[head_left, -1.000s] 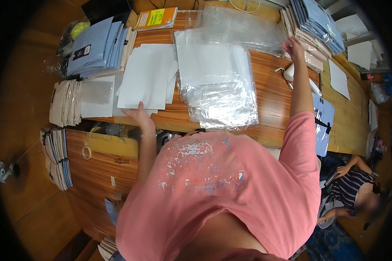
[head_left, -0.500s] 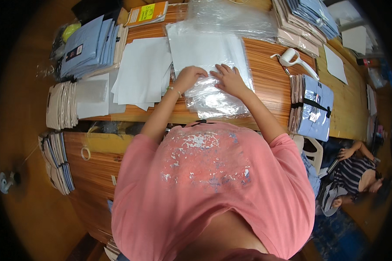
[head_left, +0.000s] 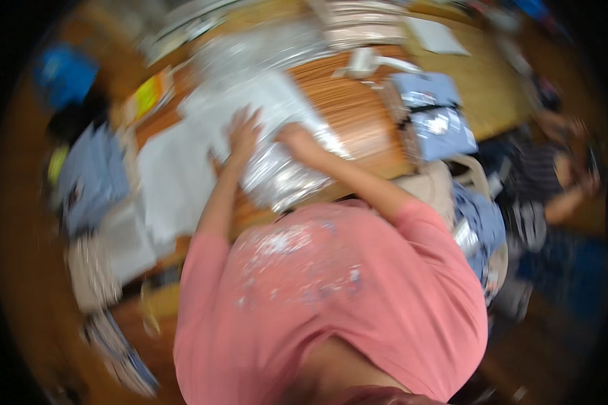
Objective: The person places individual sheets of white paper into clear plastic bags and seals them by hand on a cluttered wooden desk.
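Clear plastic bags [head_left: 287, 182] lie in front of me on the table, shining at their near end, with white paper [head_left: 273, 88] showing through at the far part. My left hand [head_left: 243, 135] rests on the left side of the bags, its fingers spread and nothing in them. On the right side of the bags my right hand [head_left: 300, 144] has its fingers curled in; whatever they pinch is hidden. To the left of my left hand lies a stack of loose white sheets [head_left: 172, 182]. The whole view is smeared by motion.
Packed blue shirts [head_left: 91, 179] are stacked at the left, beige packs [head_left: 91, 273] nearer. A strapped blue shirt bundle [head_left: 436, 125] and a white tape dispenser [head_left: 363, 62] lie to the right. More plastic [head_left: 263, 50] covers the back. Another person [head_left: 540, 169] sits at the far right.
The view has swung, so the table appears turned. My left hand has opened with fingers spread; my right hand has gone from spread fingers to curled ones on the bags.
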`<action>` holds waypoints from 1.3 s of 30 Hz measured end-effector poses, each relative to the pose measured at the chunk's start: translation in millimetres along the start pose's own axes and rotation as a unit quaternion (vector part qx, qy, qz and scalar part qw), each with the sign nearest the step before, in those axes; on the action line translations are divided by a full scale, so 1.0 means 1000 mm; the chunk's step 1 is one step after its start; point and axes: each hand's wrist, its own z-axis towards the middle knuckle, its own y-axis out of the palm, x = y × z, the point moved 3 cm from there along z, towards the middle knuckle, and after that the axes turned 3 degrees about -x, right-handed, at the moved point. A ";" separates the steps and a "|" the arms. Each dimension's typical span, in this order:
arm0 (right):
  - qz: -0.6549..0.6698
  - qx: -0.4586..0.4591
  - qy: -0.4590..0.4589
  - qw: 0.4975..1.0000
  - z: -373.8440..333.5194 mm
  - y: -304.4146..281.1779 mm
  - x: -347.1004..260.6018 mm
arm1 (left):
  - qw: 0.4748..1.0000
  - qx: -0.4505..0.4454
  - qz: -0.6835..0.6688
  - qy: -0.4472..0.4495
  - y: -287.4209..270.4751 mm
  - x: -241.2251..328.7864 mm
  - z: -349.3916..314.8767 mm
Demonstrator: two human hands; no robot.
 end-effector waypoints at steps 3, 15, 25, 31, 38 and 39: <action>-0.017 -0.111 0.091 0.989 0.035 0.044 0.015 | 0.999 0.019 -0.049 0.001 0.024 -0.055 0.003; -0.171 -0.084 0.000 0.982 0.002 0.046 0.017 | 0.994 -0.089 0.035 -0.049 -0.020 -0.013 0.038; -0.102 -0.084 -0.036 0.991 0.001 0.042 0.006 | 0.998 0.006 0.066 -0.011 -0.004 -0.020 0.042; -0.069 -0.041 -0.114 0.990 0.012 0.025 -0.009 | 0.999 -0.002 0.050 -0.020 -0.008 -0.025 0.039; -0.089 -0.027 -0.136 0.986 0.005 0.019 -0.019 | 0.999 -0.007 0.050 -0.004 -0.010 -0.020 0.039; -0.087 -0.023 -0.138 0.986 0.004 0.018 -0.021 | 0.999 -0.007 0.047 0.000 -0.010 -0.020 0.038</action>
